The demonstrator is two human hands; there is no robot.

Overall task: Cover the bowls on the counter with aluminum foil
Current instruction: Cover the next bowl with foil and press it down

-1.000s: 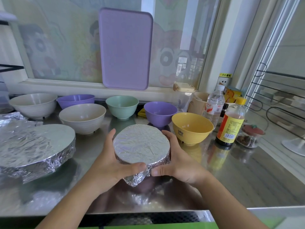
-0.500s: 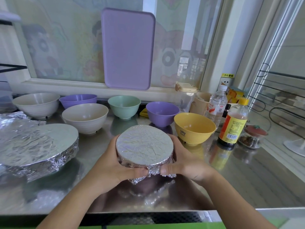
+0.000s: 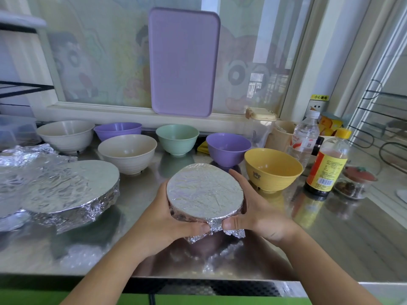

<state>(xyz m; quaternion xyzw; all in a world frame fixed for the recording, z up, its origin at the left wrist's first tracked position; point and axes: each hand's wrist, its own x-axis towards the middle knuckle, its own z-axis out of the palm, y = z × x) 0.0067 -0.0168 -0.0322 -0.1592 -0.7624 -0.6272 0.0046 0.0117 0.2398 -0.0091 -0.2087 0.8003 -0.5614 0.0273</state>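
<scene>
Hands hold a foil-covered bowl [image 3: 204, 192] above the near part of a shiny steel counter [image 3: 352, 238], tilted so its flat foil top faces the camera. Left hand [image 3: 167, 219] grips the bowl's left side, fingers hidden behind it, thumb pressing crumpled foil at the near edge. Right hand [image 3: 253, 210] grips the right side, fingers curled round the rim, thumb pinching the same foil fold just beside the left thumb.

To the left, a larger foil-covered dish [image 3: 72, 190] sits on the counter, with loose foil [image 3: 24, 154] behind it. Behind stand 6 uncovered bowls: 2 cream bowls [image 3: 127, 153], 2 purple bowls [image 3: 228, 148], a green bowl [image 3: 177, 138] and a yellow bowl [image 3: 273, 170]. Right of the yellow bowl stand a sauce bottle [image 3: 328, 166] and a water bottle [image 3: 305, 137]. A purple tray [image 3: 184, 62] leans against the window.
</scene>
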